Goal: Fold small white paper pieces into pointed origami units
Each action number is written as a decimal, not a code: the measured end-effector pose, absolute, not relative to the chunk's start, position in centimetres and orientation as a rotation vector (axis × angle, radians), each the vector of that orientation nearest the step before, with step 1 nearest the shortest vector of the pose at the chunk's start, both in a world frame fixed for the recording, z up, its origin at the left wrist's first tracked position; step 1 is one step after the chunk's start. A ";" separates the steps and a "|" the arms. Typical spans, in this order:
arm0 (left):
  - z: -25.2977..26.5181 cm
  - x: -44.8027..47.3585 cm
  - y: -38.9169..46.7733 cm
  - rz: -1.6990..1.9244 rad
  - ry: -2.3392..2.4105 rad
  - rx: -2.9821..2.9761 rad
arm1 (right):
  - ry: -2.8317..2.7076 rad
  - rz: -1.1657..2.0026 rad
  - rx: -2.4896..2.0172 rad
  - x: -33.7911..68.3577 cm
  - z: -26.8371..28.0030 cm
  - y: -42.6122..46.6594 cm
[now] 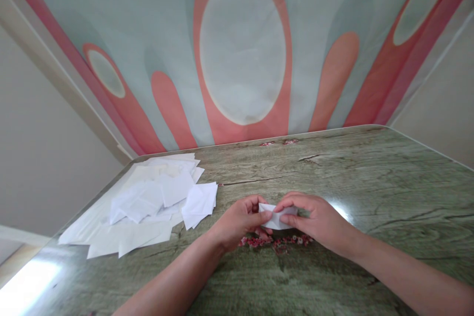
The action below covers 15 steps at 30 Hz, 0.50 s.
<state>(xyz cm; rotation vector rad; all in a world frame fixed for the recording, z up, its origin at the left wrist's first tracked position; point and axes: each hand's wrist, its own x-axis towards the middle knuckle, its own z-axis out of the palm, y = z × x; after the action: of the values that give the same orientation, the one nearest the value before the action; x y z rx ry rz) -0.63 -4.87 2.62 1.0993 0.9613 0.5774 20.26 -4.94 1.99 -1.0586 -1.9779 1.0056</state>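
Note:
A small folded piece of white paper (pixel 283 222) is held between both hands, low over the middle of the table. My left hand (pixel 239 222) grips its left end, with the thumb on the near face and the fingers behind. From the right, my right hand (pixel 318 219) pinches the paper between thumb and fingers near its upper edge and right side. Creases show on the paper's face. The fingers cover parts of both its ends.
Left of my hands lies a spread pile of white paper sheets (pixel 144 237), with smaller squares on top. A few small white squares (pixel 200 202) sit at the pile's right edge. The wood-patterned table (pixel 370 173) meets a coral and grey-green patterned backdrop (pixel 244 133) at its far edge.

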 end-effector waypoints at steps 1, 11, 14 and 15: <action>2.7 -0.7 -4.8 0.578 0.965 1.098 | -1.988 1.013 -1.074 20.3 2.1 -5.0; 2.3 -0.8 -4.4 0.619 0.884 1.078 | -2.016 0.952 -1.049 20.4 1.6 -4.9; 2.3 -0.9 -4.4 0.622 0.871 1.116 | -2.025 0.935 -1.031 20.4 1.5 -4.9; 2.3 -1.0 -4.4 0.621 0.868 1.127 | -2.032 0.930 -1.022 20.4 1.5 -4.8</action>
<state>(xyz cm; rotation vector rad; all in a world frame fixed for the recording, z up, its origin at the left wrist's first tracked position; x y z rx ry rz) -0.97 -4.37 2.29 1.1266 0.8679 0.6213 20.36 -4.84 1.46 -1.0217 -2.0315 0.9296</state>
